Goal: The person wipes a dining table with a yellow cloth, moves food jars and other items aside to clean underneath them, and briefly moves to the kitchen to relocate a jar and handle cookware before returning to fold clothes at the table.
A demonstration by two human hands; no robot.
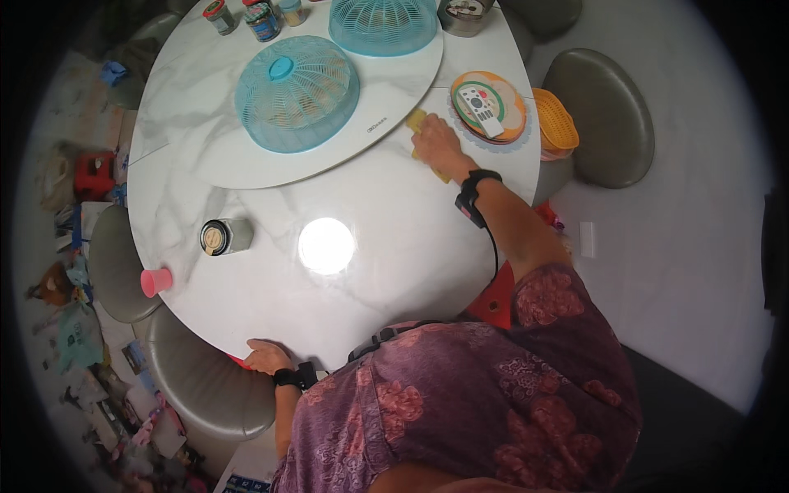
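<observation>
My right hand (441, 145) presses a yellow cloth (417, 119) onto the white marble-look table (382, 246), just outside the rim of the raised round turntable (370, 126). Right of that hand, a remote control (479, 110) lies on a stack of round orange and green mats (511, 105). My left hand (269, 357) rests at the near left edge of the table, thumb side on top, its other fingers partly hidden; a bit of something red shows beside it. A glass jar with a black lid (227, 236) and a pink cup (156, 282) are on the table's left part.
Two blue mesh food covers (298, 92) sit on the turntable, with several small jars (261, 21) and a metal canister (463, 15) farther back. Grey chairs (598, 117) surround the table. A yellow basket (555, 120) is beside its right edge. Many items clutter the left side.
</observation>
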